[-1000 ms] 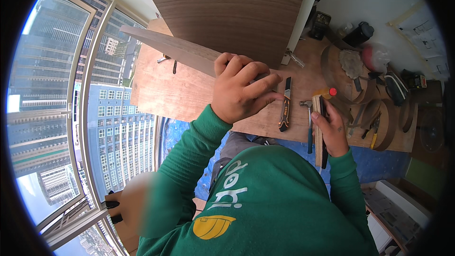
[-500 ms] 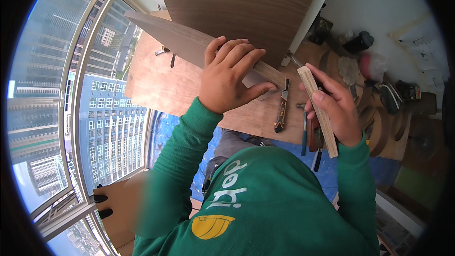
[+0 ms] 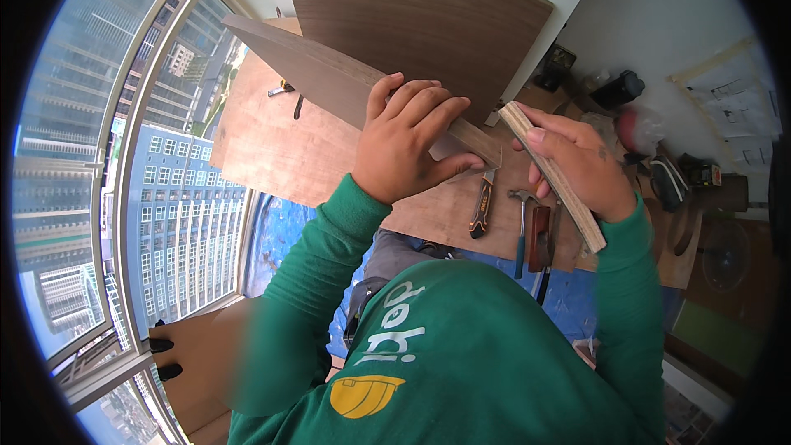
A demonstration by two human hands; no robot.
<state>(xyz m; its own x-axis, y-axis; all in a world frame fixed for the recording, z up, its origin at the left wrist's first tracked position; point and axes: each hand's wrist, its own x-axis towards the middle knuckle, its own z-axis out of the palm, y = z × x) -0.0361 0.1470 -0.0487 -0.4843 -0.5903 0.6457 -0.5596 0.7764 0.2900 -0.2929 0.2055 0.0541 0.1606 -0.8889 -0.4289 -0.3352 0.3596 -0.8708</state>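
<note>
Clasping the board with the left hand, pinching the wood strip in the right hand; seemingly at a positioning step, calling for steady alignment next.

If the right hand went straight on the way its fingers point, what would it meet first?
Probably the large brown panel, with the plywood strip in the right hand leading. The end of the board held by the left hand lies beside that line; depth is unclear, so that could come first.
</note>
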